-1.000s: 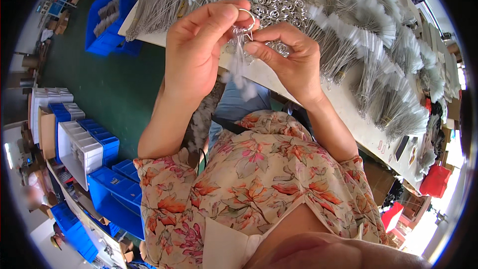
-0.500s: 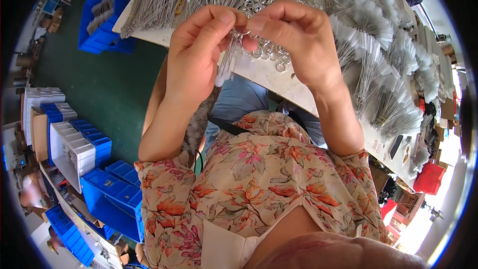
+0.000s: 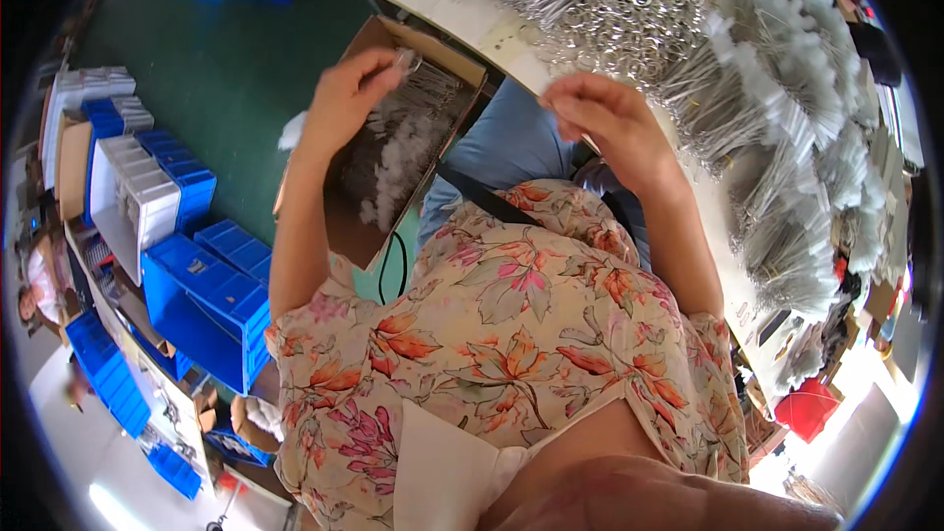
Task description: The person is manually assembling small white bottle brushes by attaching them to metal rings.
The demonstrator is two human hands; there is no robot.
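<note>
Silver metal ring (image 3: 410, 61), pinched, it seems, by the left hand (image 3: 346, 96) over an open brown cardboard box (image 3: 359, 233) of white-tufted wire brushes (image 3: 405, 152), probably parked close for easy reach; right hand (image 3: 615, 126) curled near the white tabletop (image 3: 462, 12), its hold unclear.

Your wide head camera looks steeply down from close above your shirt (image 3: 511, 334), which fills the lower middle; your hands (image 3: 615, 128) sit above centre, the worktop (image 3: 500, 37) curving across the upper right.
</note>
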